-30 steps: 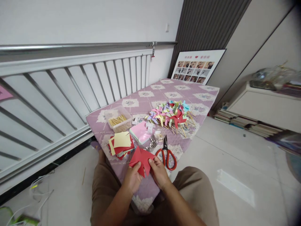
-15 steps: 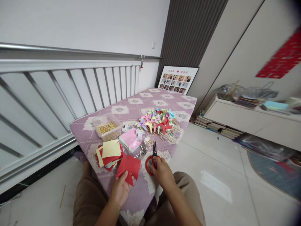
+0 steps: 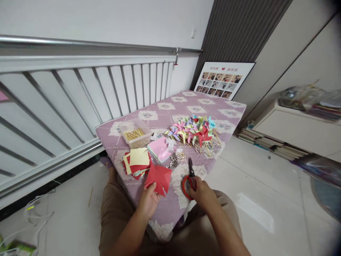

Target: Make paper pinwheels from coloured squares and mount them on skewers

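My left hand [image 3: 149, 200] pinches the lower edge of a red paper square [image 3: 159, 176] that has slits cut into it. To its right, my right hand [image 3: 203, 191] holds a pair of scissors [image 3: 190, 179] with red handles and dark blades. The scissors rest at the table's edge, blades pointing away from me and apart from the paper. Left of the red square lies a stack of cut paper squares [image 3: 139, 156], cream on top with red beneath. Pink paper sheets [image 3: 161, 148] lie just beyond.
A clear plastic box [image 3: 141, 142] of thin wooden sticks stands at the left. Silver metal pieces [image 3: 173, 160] and a small clear cup [image 3: 180, 154] sit mid-table. Finished paper pinwheels [image 3: 190, 132] are heaped further back. A photo board [image 3: 223, 81] leans at the table's far end.
The camera view has swung left, so everything sits further right in the picture. Both hands still hold the same paper and scissors; the red square has turned slightly.
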{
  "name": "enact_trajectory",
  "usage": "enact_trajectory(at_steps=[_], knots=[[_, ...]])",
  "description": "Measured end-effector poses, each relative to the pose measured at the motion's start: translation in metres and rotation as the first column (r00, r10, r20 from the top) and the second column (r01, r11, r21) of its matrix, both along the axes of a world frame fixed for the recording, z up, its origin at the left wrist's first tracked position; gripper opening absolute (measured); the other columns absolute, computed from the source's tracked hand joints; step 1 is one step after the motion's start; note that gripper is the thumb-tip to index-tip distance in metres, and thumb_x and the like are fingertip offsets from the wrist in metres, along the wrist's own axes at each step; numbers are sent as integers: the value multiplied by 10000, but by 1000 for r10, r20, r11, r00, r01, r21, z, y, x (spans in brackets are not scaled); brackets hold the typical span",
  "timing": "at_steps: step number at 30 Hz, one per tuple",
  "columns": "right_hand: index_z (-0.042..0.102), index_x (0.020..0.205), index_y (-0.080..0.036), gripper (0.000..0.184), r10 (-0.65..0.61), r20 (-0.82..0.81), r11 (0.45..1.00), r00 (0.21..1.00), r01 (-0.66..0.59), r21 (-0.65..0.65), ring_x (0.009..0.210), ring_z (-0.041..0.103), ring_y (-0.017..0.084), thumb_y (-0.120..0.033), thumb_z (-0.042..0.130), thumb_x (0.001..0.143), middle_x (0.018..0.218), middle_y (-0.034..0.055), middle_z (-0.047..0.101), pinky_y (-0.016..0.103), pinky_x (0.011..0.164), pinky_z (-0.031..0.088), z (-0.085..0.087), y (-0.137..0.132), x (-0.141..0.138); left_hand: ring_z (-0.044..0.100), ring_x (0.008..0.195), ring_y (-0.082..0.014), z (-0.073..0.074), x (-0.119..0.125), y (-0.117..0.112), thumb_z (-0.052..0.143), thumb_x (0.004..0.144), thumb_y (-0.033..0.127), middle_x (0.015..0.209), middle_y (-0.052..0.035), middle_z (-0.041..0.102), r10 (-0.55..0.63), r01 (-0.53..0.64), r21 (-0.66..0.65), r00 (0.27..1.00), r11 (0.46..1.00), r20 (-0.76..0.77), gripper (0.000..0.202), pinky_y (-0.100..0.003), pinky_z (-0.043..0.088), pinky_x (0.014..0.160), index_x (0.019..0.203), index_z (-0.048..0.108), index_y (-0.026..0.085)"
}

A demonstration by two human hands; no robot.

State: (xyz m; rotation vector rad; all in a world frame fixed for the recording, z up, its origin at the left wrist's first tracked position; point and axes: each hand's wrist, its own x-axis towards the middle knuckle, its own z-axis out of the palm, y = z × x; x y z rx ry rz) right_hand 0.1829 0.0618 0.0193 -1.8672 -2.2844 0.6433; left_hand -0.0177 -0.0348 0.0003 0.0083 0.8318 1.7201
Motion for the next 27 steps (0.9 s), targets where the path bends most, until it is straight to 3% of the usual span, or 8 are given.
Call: enact_trajectory(at_steps=[5,9,11,13,16,18,23,27], knots=[[467,1233,-161,492,-52,-322,997,945,30,-72,668,632,214,-300,551,768,761,24,650,329,664,466,-6,-22,26,661,693,-165,1,0,-1,812,628,249,796,-16,722,-4,4,9,1000,1000,-6,296,-279,499,626,858,639,178],[377,1328,-180,659,-135,-669,985,731,28,-168,750,623,210,-377,628,752,861,43,639,330,695,507,4,-47,41,656,690,-159,2,0,0,813,624,237,787,-16,715,-4,4,17,1000,1000,-5,289,-268,492,607,841,634,172],[357,1353,-223,681,-201,-750,964,630,-11,-267,674,589,172,-401,663,771,842,20,611,287,609,495,12,-61,42,650,681,-155,3,0,0,806,633,241,786,-17,714,-13,14,28,1000,1000,-17,280,-265,486,591,845,639,169],[354,1368,-257,625,-265,-806,911,530,-137,-390,517,484,122,-448,623,836,714,-32,546,238,473,410,15,-76,38,653,694,-158,3,0,0,799,644,245,805,-22,719,-23,24,36,999,999,-28,275,-271,490,604,861,648,169],[397,1376,-227,599,-343,-888,828,306,-349,-440,484,408,108,-504,569,873,604,-55,465,240,476,375,11,-95,24,665,762,-170,2,0,1,792,655,243,886,-34,733,-17,18,27,999,999,-30,295,-285,500,655,911,660,178],[458,1347,-213,606,-433,-873,770,224,-412,-487,495,405,105,-543,581,854,605,-48,456,252,502,387,7,-104,13,670,800,-175,1,0,1,787,662,241,926,-42,738,-18,19,31,999,999,-28,299,-289,502,678,928,666,178],[591,1228,-236,635,-536,-813,647,228,-507,-569,617,481,147,-651,644,751,682,-7,514,307,638,443,-1,-116,-1,674,809,-166,-1,1,1,782,668,237,917,-33,742,-2,3,44,1000,999,-30,250,-294,510,721,891,680,184],[605,1193,-265,676,-538,-780,599,320,-506,-621,624,524,159,-715,648,689,742,12,554,316,618,464,-4,-122,4,671,827,-167,-3,2,2,805,633,249,910,-29,733,21,-21,10,999,1000,-31,266,-291,502,737,857,678,185]])
